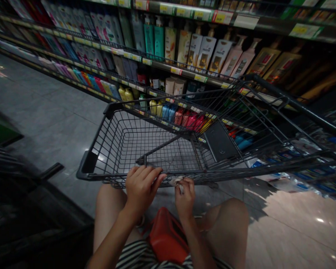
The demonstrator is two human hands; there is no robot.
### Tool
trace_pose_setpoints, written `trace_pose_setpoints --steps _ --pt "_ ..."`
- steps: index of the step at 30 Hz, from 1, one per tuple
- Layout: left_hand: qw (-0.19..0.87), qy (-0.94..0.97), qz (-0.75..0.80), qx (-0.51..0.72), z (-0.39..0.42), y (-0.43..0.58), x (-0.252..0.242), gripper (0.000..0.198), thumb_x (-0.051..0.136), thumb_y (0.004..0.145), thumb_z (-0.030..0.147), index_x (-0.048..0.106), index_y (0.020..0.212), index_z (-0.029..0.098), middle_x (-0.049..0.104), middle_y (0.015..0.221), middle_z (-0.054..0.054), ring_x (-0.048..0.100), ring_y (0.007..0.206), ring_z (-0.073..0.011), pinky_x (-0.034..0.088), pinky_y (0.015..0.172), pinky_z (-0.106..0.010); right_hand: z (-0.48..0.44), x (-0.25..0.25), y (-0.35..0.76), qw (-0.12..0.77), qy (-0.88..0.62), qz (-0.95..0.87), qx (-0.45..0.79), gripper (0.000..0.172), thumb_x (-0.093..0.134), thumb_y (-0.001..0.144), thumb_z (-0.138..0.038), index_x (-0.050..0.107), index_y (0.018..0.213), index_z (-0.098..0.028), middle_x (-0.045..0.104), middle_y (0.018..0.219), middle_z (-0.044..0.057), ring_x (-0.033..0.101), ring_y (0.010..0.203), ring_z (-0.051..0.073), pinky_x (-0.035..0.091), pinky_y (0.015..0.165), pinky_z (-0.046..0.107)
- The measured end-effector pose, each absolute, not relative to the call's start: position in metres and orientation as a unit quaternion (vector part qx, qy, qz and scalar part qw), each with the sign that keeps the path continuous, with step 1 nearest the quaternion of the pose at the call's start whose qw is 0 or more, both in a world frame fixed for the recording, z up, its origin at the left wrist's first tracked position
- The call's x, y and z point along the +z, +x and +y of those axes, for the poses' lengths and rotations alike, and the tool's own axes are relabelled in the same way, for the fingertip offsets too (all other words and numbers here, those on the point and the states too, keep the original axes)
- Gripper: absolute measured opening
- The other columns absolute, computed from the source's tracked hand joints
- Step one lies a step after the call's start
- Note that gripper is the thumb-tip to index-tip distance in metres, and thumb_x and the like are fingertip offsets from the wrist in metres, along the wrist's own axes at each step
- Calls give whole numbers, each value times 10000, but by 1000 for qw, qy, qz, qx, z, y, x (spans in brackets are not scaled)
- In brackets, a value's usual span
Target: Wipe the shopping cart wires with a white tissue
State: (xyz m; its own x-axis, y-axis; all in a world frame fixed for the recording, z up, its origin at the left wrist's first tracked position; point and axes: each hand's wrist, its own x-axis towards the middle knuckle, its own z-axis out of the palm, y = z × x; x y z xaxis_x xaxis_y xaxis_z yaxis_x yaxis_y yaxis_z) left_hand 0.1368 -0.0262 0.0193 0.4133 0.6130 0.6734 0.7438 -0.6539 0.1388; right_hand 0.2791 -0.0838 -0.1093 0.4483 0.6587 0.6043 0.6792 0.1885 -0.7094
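A black wire shopping cart [221, 175] stands sideways in front of my knees. My left hand [142, 185] grips its near top rail, with the fingers curled over the bar. Just to the right, my right hand [185, 192] pinches a crumpled whitish cloth or tissue [177, 181] against the same rail. The cloth is small and partly hidden by my fingers. Nothing lies in the visible part of the basket. A dark flat panel [222, 142] sits at the cart's handle end.
Beyond the cart run shelves with pump bottles [207, 52] and price tags. A red bag [165, 239] rests between my legs. Dark racking [30, 209] stands at left, and shiny packages [305, 160] hang at right. The floor [64, 112] is grey tile.
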Motion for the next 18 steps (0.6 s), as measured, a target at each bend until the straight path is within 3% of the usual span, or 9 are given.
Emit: trace_pose_setpoints --steps 6,11,14,18 --pt "92 -836 -399 -366 -27 138 19 218 534 983 321 656 867 183 668 676 6 544 636 -163 348 648 -324 -87 -117 280 567 -646 -509 49 182 531 867 -110 680 866 -214 605 917 57 606 947 196 509 881 359" --pt "88 -835 -403 -364 -27 137 18 210 541 978 319 661 864 190 678 687 4 550 648 -158 355 658 -324 -97 -120 288 577 -663 -442 179 166 550 765 -119 689 784 -208 649 880 51 616 906 193 503 863 336" --pt "89 -834 -403 -368 -27 137 17 205 546 975 319 661 863 193 683 691 7 554 644 -151 354 659 -322 -102 -126 297 573 -669 -308 361 86 621 629 -144 673 682 -189 642 707 10 602 716 166 503 688 274" --pt "89 -833 -402 -369 -27 137 16 202 547 975 320 656 862 193 684 696 8 555 646 -147 356 664 -321 -102 -135 311 560 -545 -23 623 145 637 551 -151 648 694 -166 638 606 -13 517 473 105 389 434 204"
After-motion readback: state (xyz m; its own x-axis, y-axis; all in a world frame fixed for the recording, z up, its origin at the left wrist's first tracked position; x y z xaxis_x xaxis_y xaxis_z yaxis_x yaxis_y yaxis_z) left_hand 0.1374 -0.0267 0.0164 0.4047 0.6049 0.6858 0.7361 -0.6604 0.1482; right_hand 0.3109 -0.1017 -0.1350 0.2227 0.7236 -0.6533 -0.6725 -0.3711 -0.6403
